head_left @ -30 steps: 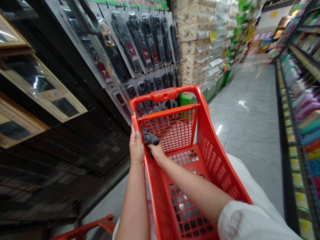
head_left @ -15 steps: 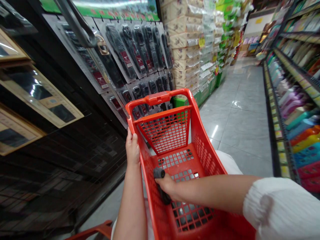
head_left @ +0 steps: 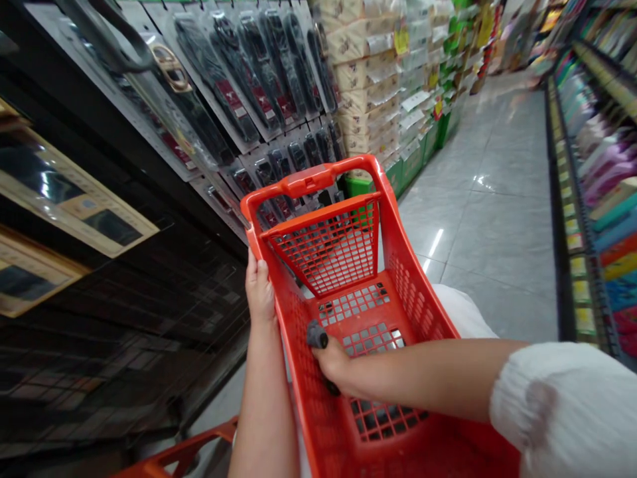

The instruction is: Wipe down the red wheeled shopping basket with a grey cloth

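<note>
A red plastic shopping cart (head_left: 393,232) with mesh walls fills the middle of the head view. My left hand (head_left: 259,292) is closed on its upper left side, just below the handle corner, fingers partly hidden by the rim. Inside the basket, close to the left wall, my right hand (head_left: 332,362) is wrapped around a dark grey object (head_left: 316,333) with a rounded end. A darker part of that object shows below the hand; the rest is hidden, and its kind cannot be made out.
Packaged belts (head_left: 249,73) hang on a rack beyond the cart, beside boxed belts (head_left: 119,226) at left. Stacked paper packs (head_left: 363,79) stand behind. Stocked shelves (head_left: 607,192) line the right side of the tiled aisle (head_left: 497,219). Another red plastic part (head_left: 184,451) is at lower left.
The belt rack and boxes have shifted up and left in view as the camera turned. Both hands keep their holds; less of the dark grey object shows below my right hand.
</note>
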Available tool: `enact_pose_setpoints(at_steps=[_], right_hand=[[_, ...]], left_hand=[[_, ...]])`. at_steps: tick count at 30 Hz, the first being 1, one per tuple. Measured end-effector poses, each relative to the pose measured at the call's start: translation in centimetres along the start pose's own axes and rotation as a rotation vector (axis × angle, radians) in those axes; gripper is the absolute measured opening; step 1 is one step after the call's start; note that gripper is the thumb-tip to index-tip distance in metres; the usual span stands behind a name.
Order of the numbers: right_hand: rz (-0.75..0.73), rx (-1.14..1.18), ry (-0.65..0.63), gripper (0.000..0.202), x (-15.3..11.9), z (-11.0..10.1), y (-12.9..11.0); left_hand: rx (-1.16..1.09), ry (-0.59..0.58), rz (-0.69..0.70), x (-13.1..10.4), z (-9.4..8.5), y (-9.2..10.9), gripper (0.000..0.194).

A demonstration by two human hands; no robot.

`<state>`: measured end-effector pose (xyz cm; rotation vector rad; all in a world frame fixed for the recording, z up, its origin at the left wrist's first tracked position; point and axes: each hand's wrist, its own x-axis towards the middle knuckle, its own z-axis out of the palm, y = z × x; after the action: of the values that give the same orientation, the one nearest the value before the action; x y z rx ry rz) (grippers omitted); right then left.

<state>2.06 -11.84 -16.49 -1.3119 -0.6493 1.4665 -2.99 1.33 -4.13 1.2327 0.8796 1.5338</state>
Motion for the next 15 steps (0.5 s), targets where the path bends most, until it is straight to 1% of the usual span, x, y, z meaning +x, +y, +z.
enact_pose_setpoints(at_steps=[1,2,3,4,5,6,7,8,9,10,14,15], right_hand=[[0.083,0.027,0.027,0.026,-0.5,0.3,-0.3],[0.143,0.07,0.047,0.028,-0.7,0.7,-1.3],[0.152,0.123,0.051,0.03,-0.6,1.2,-2.9],[0.086,0.191,0.027,0.03,-0.3,1.8,-4.8],[-0.033,0.259,-0.008,0.032,0.1,2.3,-6.8],[-0.194,0.309,-0.072,0.033,0.6,2.6,-8.5],[-0.315,0.333,-0.144,0.033,0.9,2.8,-9.8],[-0.402,0.346,-0.188,0.032,1.1,2.8,-10.5],[-0.436,0.342,-0.205,0.031,0.9,2.7,-10.5],[-0.419,0.325,-0.188,0.031,0.4,2.5,-9.9],[-0.158,0.234,0.022,0.037,-3.4,1.8,-5.4],[-0.105,0.231,0.055,0.038,-4.1,1.9,-4.7]], left_hand=[[0.005,-0.001,-0.001,-0.1,0.1,0.1,0.07],[0.013,-0.001,-0.001,-0.2,0.1,0.1,0.07],[0.023,0.0,0.002,-0.2,0.2,0.2,0.069],[0.036,0.001,0.005,-0.2,0.2,0.2,0.068],[0.052,0.005,0.009,-0.2,0.2,0.2,0.066],[0.07,0.015,0.015,-0.2,0.1,0.1,0.064],[0.09,0.028,0.021,-0.1,0.0,0.0,0.063],[0.112,0.045,0.03,0.0,-0.1,-0.1,0.062],[0.127,0.06,0.039,0.0,-0.2,-0.3,0.061],[0.131,0.067,0.045,0.1,-0.3,-0.4,0.06],[0.06,-0.002,0.017,0.1,-0.2,-0.5,0.063],[0.038,-0.013,0.0,0.0,-0.1,-0.4,0.065]])
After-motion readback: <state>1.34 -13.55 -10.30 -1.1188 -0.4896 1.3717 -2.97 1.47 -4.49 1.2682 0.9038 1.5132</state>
